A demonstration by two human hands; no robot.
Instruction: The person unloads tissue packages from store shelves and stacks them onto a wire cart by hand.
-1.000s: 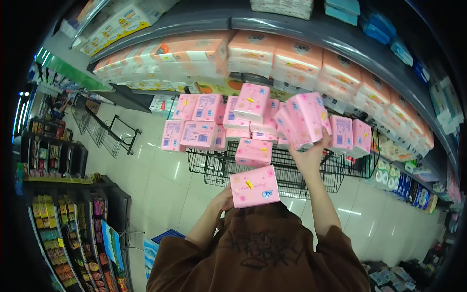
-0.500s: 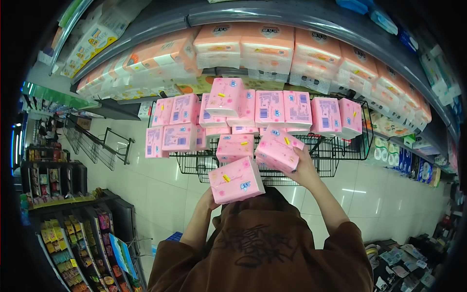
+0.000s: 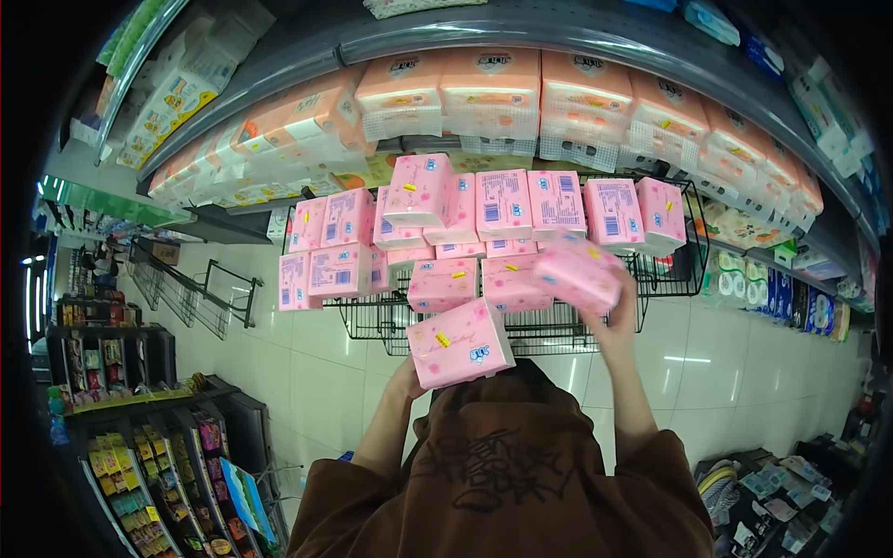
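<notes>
My left hand (image 3: pixel 403 381) grips a pink tissue pack (image 3: pixel 458 344) from its left side, close in front of my chest. This pack is tilted, and most of the fingers are hidden behind it. Further right, my right hand (image 3: pixel 614 312) is closed on the right end of another pink tissue pack (image 3: pixel 577 270), blurred by motion. Both packs are over a black wire rack (image 3: pixel 558 339). Rows of similar pink tissue packs (image 3: pixel 502 206) stand on the rack beyond my hands, one pack (image 3: pixel 417 191) on top of others. Two more packs (image 3: pixel 444 285) lie nearer me.
A grey shelf edge (image 3: pixel 484 35) curves above the rack. Large peach tissue packages (image 3: pixel 490 88) line the shelf beneath it. An empty-looking wire frame (image 3: pixel 200 288) stands on the tiled floor at left. Snack shelves (image 3: pixel 158 456) are at lower left, assorted goods (image 3: pixel 772 502) at lower right.
My right hand has moved right with its tissue pack, and a pack in the nearer row now shows where it was. My left hand and its pack have shifted only slightly.
</notes>
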